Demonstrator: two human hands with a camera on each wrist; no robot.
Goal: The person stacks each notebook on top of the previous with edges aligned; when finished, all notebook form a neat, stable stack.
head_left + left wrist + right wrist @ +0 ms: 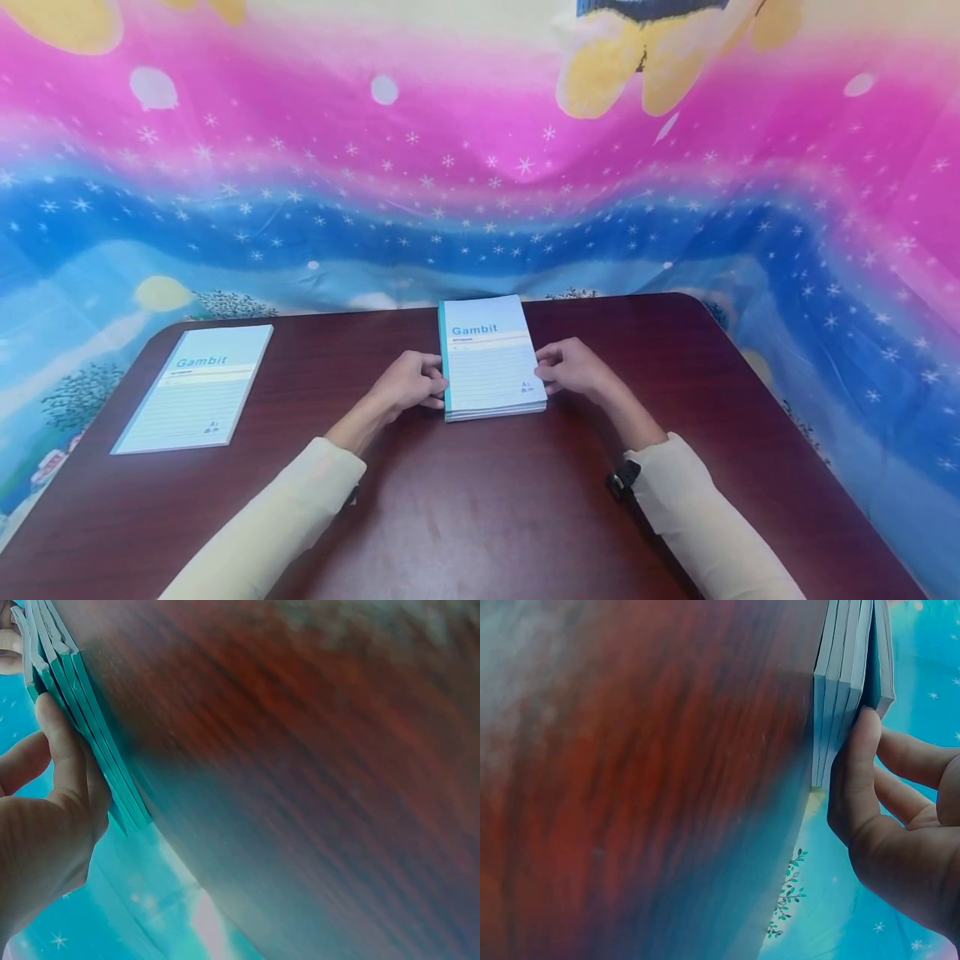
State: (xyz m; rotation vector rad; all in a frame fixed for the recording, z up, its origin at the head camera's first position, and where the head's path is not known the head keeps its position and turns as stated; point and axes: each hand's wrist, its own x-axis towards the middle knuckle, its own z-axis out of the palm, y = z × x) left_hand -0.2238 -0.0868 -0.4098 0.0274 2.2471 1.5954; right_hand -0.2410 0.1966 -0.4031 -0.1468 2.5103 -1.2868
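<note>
A notebook [491, 367] with a pale blue "Gambit" cover tops a small stack at the table's far middle. My left hand [408, 382] holds its green spine side, while my right hand [576, 368] holds the opposite edge. From the right wrist, a gap shows between the top notebook [885, 664] and the lower notebooks [836, 697], with a fingertip in it. The left wrist view shows a fingertip against the green spines [94, 720], where the top notebook stands slightly apart from those under it. Some fingers are hidden behind the notebooks.
Another Gambit notebook [191, 392] lies at the left of the dark red wooden table [450, 517]. A colourful printed cloth [480, 192] hangs behind the table's far edge and around its sides. A black band [622, 481] circles the right wrist.
</note>
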